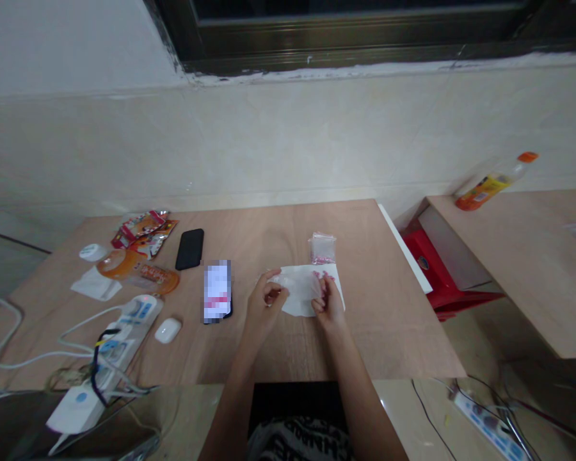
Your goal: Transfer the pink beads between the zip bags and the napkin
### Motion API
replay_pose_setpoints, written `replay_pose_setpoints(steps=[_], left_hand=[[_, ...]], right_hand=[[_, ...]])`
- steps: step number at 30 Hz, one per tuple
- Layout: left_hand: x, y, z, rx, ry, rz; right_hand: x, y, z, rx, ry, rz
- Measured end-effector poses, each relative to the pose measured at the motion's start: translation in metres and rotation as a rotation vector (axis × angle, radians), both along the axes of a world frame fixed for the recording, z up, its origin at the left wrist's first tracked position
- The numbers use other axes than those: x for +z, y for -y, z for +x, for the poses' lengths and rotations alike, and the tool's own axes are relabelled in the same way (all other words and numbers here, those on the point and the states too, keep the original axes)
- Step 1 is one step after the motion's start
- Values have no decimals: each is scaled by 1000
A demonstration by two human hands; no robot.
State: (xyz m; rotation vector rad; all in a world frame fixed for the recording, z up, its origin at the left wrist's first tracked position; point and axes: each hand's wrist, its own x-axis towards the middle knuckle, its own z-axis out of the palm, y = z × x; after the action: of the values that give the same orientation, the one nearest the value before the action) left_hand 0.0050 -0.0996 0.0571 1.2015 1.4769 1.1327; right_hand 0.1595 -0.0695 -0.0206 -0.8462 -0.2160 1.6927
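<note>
Over a white sheet of paper (300,301) I hold both hands apart. My left hand (264,301) is at the sheet's left edge, its thumb and fingers curled together in a pinch. Something thin and clear seems to be at its fingertips, too faint to make out. On the right side of the paper my right hand (330,306) is closed, with the fingertips drawn together; what it grips is not clear. Small pink pieces (317,275) show on the paper beside the right fingers. Just behind the sheet lies a stack of small clear plastic bags (323,246), with pink at its near edge.
Left of my hands are a lit phone (217,291), a black phone (190,249), a white earbud case (168,330), an orange drink bottle (139,272), snack wrappers (144,232) and a corded power strip (125,339). Another bottle (489,186) stands on the right table.
</note>
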Motion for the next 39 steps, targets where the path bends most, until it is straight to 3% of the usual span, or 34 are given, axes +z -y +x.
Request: replay_pose_setpoints(steps=[3,6,10,14,21,26,31,33,36,39], left_hand=[[-5,1,-7,4,-11,17],[-12,6,-16,60,-59,2],[-21,18,-23,203,-108,3],[-34,34,-24,288,-115,13],[-59,57,-30,245,-132,-121],[-67,63,-35,157,-232,-147],[-64,62,-50,76,-441,-135],[-60,53,-62,124,-578,-83],[-55,28,-82,309,-881,46],[-56,-1,-98,410,-1099,-1]], right_hand=[[-3,-6,6,-32,-44,-35],[-5,-17,14,-168,18,-25],[-9,-37,22,-402,286,43],[-18,-54,27,-499,591,74],[-26,-59,28,-512,1011,176],[-27,-56,25,-464,1096,238],[-31,-59,24,-374,1149,224],[-31,-60,24,-353,1157,228],[-30,-60,24,-345,1136,229],[-26,-60,23,-311,1111,228]])
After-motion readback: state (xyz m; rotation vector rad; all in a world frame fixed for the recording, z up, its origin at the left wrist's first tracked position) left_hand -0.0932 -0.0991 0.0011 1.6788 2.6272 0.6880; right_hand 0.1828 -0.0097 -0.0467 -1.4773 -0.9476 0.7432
